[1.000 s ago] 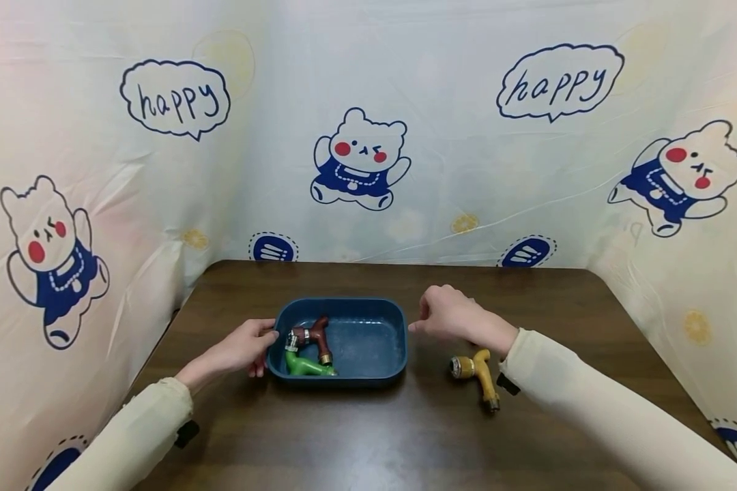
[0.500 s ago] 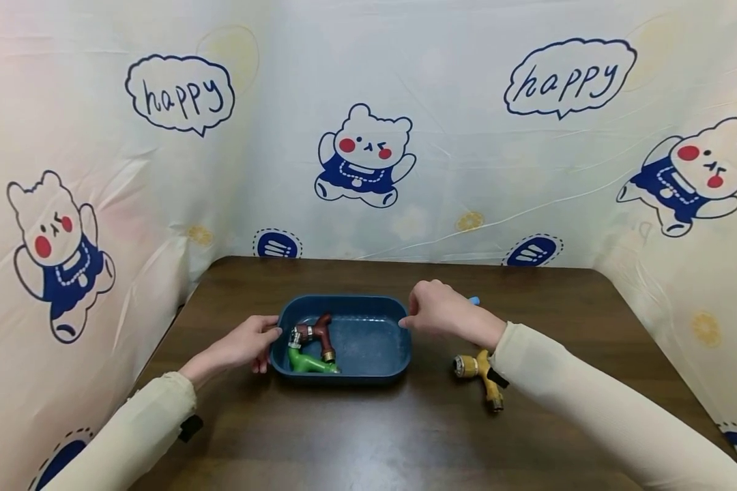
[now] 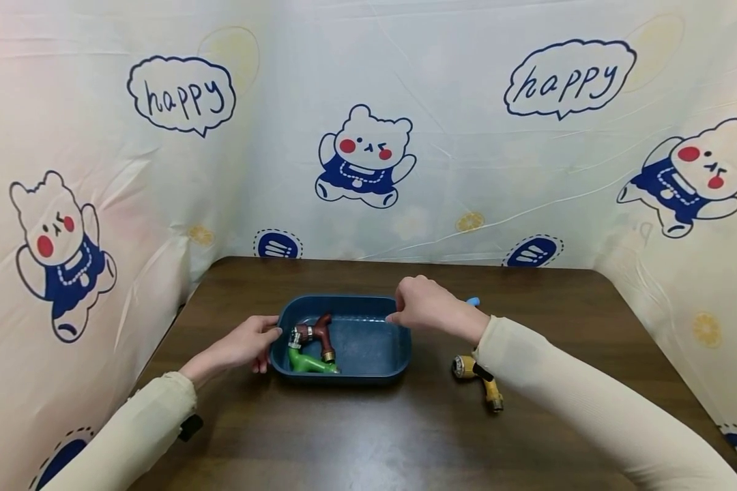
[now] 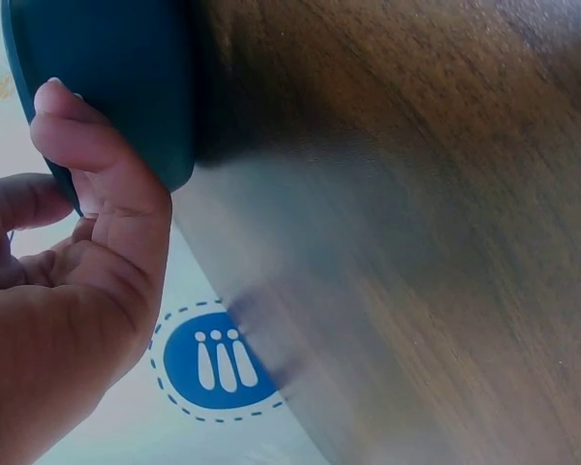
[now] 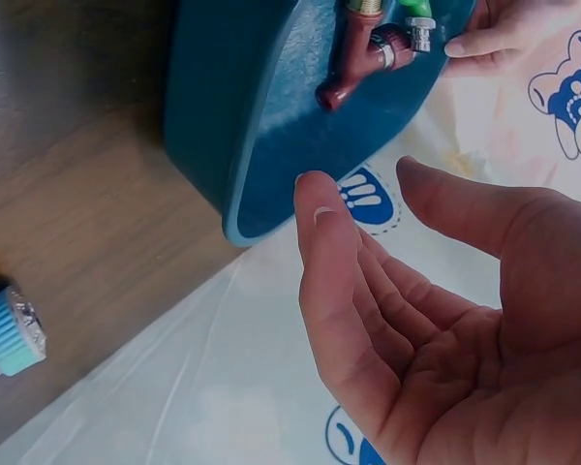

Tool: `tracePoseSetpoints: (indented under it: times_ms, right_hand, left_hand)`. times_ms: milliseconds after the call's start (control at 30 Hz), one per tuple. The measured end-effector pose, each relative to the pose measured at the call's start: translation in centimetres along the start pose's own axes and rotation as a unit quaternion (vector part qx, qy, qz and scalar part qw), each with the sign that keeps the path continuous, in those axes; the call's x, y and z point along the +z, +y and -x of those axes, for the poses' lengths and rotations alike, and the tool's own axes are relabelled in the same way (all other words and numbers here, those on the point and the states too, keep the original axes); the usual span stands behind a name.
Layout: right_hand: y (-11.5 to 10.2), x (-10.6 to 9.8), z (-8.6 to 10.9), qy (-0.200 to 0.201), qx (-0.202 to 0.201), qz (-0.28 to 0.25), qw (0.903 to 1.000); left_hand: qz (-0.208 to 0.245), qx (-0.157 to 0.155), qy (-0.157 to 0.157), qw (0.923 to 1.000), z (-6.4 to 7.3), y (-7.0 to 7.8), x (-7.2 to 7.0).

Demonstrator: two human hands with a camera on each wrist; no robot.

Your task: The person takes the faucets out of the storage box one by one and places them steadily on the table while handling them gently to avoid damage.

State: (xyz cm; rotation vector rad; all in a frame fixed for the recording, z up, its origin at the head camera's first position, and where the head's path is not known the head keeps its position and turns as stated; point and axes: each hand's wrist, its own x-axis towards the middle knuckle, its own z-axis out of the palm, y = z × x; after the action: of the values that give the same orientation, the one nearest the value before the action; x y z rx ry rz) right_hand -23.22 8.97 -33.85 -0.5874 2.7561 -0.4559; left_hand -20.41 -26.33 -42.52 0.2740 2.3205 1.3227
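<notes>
My left hand (image 3: 248, 344) grips the left end of a dark blue plastic tub (image 3: 368, 368). In the left wrist view the thumb is at the tub's rim and the fingers (image 4: 126, 184) lie along its outer wall. A brown-red tap (image 3: 322, 337) and a green tap (image 3: 310, 363) lie inside, at the tub's left side. My right hand (image 3: 430, 307) is over the tub's right end. The right wrist view shows its fingers (image 5: 329, 271) loosely bent and parted from the thumb, with nothing between them.
Right of the tub, a yellow tap (image 3: 493, 395) lies on the brown table (image 3: 368, 436), partly covered by the right sleeve. A blue tap (image 3: 473, 301) lies behind the right wrist, mostly hidden. Printed cloth (image 3: 448, 102) hangs around the table.
My right hand has moved left, from beside the tub to over its right end. The blue tap has come into view, and the sleeve now covers part of the yellow tap. The left hand keeps its grip.
</notes>
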Motion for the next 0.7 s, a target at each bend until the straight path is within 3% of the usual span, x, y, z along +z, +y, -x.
tracePoseSetpoints:
  times_ms: [700]
  right_hand:
    - [-1.4, 0.4, -2.5, 0.004, -0.012, 0.023, 0.9997]
  left_hand:
    - [0.005, 0.01, -0.003, 0.9999, -0.1, -0.1, -0.2]
